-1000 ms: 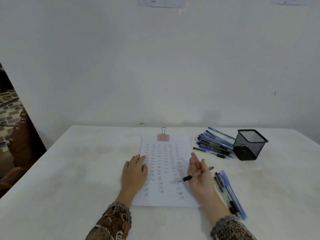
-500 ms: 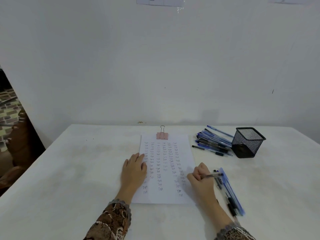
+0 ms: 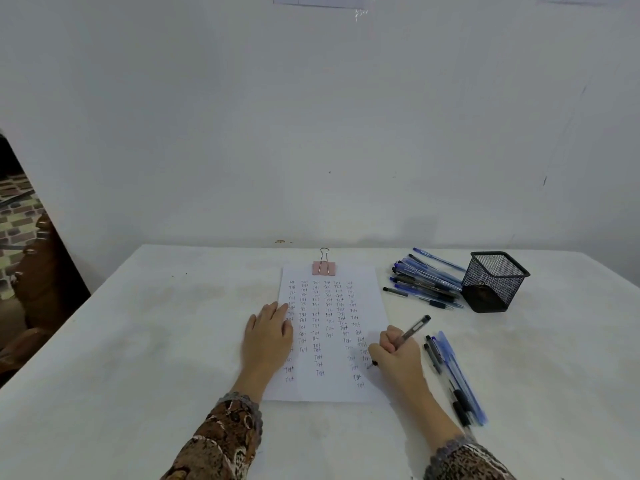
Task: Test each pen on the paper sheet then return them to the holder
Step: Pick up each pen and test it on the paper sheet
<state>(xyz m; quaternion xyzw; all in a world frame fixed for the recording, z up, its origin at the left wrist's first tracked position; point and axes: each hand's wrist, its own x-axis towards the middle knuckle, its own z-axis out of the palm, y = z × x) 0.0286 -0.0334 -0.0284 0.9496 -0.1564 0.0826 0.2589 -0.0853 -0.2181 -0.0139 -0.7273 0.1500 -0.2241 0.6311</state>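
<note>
Covering the lower view, the white rectangular table [image 3: 138, 341] carries a white paper sheet [image 3: 365, 289] filled with columns of small handwritten words and clipped at its twelve o'clock edge by a pink metal binder clip [image 3: 324, 268]. At two o'clock from the sheet stands the black wire-mesh holder [image 3: 491, 285], with no pens showing in it. A loose pile of blue and black pens [image 3: 426, 282] lies just beside its nine o'clock side, and a smaller row of pens [image 3: 453, 375] lies at four o'clock from the sheet.

The left hand [image 3: 268, 337] rests flat on the sheet's nine o'clock edge, fingers straight and close together. If it lifts, the stroke could drag the paper. Writing this near the margin could also run onto the table.

The right hand [image 3: 398, 355] pinches a slim dark pen [image 3: 414, 329]. Its tip emerges below the curled fingers toward seven o'clock, at the paper, and its cap end rises toward one o'clock.
</note>
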